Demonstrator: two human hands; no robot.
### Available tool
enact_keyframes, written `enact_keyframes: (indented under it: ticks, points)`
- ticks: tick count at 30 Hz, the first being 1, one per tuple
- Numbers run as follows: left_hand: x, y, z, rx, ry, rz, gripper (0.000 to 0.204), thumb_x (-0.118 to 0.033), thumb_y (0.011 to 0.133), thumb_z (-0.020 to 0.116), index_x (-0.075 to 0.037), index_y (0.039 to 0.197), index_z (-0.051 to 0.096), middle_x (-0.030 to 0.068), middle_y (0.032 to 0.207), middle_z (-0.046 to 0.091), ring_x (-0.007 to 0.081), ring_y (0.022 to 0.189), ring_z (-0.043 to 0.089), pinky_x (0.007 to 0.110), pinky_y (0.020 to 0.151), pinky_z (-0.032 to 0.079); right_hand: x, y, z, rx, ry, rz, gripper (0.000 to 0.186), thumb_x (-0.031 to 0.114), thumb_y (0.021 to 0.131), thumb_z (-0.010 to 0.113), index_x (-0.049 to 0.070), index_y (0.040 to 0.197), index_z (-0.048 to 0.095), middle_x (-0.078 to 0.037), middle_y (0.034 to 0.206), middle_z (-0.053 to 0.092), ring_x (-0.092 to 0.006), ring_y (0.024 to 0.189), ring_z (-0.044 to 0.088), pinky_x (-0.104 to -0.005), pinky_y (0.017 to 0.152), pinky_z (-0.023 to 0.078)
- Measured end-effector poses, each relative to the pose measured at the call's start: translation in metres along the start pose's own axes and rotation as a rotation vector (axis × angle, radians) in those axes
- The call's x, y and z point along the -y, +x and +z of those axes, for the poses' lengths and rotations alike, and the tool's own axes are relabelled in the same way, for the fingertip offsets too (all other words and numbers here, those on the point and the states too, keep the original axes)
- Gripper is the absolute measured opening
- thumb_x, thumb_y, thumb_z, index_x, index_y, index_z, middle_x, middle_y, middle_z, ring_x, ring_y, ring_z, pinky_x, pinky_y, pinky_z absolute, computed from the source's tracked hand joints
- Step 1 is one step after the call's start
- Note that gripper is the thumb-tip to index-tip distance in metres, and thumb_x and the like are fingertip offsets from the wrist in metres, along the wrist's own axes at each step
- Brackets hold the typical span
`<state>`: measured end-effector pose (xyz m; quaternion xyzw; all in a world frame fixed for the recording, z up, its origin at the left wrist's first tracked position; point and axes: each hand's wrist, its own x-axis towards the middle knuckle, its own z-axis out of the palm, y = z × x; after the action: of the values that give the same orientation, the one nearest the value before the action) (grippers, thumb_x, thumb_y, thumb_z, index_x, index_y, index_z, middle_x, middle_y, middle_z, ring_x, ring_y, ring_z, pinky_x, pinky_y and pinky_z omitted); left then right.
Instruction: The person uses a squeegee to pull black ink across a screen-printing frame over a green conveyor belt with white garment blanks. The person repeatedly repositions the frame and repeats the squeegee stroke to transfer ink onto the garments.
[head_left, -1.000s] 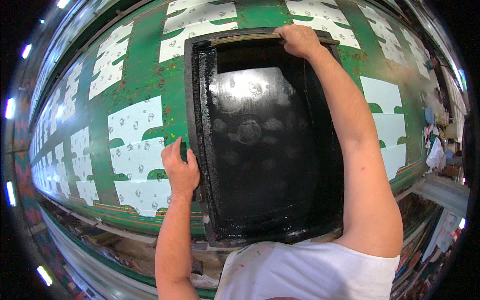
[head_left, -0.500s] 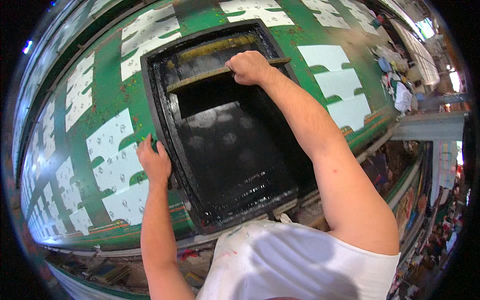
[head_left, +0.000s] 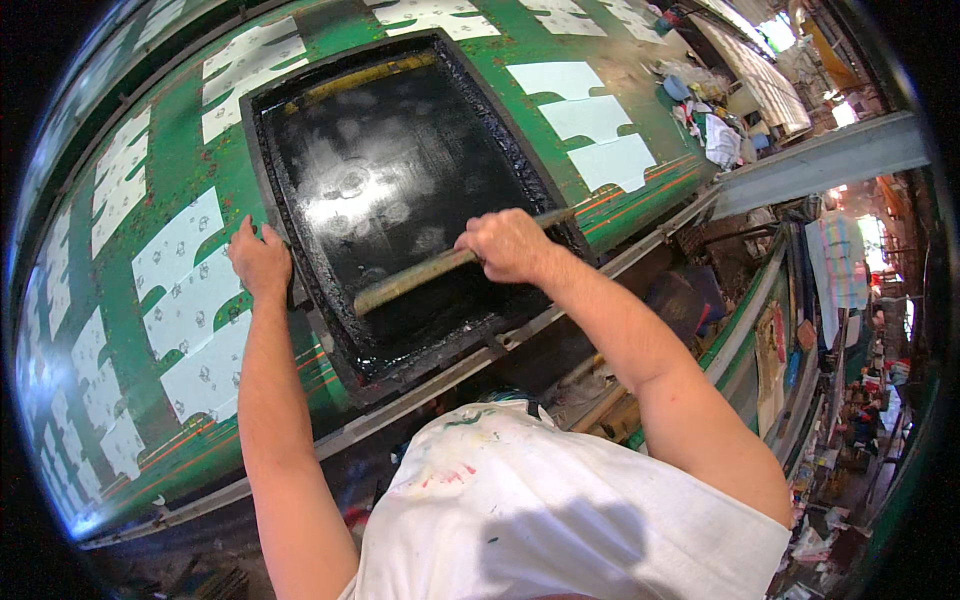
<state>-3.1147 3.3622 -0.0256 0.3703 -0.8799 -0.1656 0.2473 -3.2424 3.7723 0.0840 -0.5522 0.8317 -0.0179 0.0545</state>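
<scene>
A black screen printing frame lies on the green table, its mesh dark and wet-looking with a bright glare. My right hand is closed around the wooden top of a squeegee, which lies across the near part of the screen, slanting up to the right. Beside the frame's left edge is my left hand, fingers stretched forward and apart. Whether its heel touches the frame, I cannot tell. White fabric pieces with small dark prints lie left of that hand.
Unprinted pale pieces lie right of the frame on the green table. More printed pieces sit beyond and to the left. A metal rail runs along the near edge. Rags and clutter are piled at the table's far right end.
My right hand has pulled the squeegee from the far part of the screen to its near part. My left hand stays beside the frame's left edge. The whole view has shifted.
</scene>
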Motion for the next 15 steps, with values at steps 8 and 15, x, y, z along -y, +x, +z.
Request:
enact_keyframes:
  ticks: [8, 15]
  points:
    - [0.002, -0.023, -0.007, 0.04, -0.092, -0.145, 0.055, -0.038, 0.11, 0.064, 0.002, 0.147, 0.064, 0.0281, 0.134, 0.072, 0.0453, 0.123, 0.068, 0.055, 0.107, 0.052, 0.038, -0.069, 0.023, -0.138, -0.026, -0.079, 0.016, 0.016, 0.081, 0.081, 0.011, 0.096, 0.079, -0.008, 0.093, 0.074, -0.0295, 0.091, 0.077, -0.0442, 0.078, 0.06]
    - [0.013, -0.039, -0.014, 0.118, -0.036, -0.281, 0.061, -0.05, 0.111, 0.062, 0.008, 0.113, 0.079, 0.0288, 0.107, 0.08, 0.0509, 0.099, 0.072, 0.054, 0.092, 0.055, 0.028, -0.109, 0.022, 0.032, 0.154, -0.193, 0.055, 0.02, 0.074, 0.086, 0.007, 0.125, 0.071, -0.013, 0.119, 0.066, -0.0344, 0.117, 0.065, -0.0478, 0.096, 0.055]
